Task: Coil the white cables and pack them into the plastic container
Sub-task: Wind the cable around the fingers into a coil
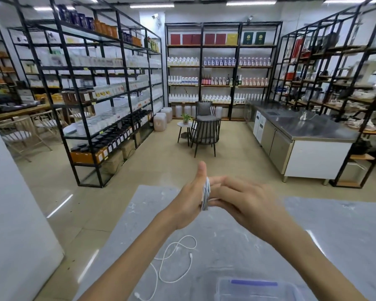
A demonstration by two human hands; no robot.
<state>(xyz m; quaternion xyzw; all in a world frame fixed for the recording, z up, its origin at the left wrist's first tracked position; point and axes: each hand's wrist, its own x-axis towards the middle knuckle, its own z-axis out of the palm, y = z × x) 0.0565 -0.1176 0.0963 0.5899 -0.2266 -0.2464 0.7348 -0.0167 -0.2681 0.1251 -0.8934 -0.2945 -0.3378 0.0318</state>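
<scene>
My left hand [188, 200] is raised above the table with the thumb pointing up, and a coiled white cable [206, 197] is wrapped around its fingers. My right hand [245, 203] meets it from the right, its fingers pinching the cable at the coil. A second white cable [174, 263] lies loose in loops on the grey table [334, 235] below my forearms. The clear plastic container [256, 288] with a blue strip on its rim sits at the near edge, partly cut off by the frame.
Black metal shelving full of bottles and jars lines the left, back and right of the room. A steel counter [302, 131] stands at the right. A dark chair [205, 131] and a small round table [184, 124] stand on the beige floor ahead.
</scene>
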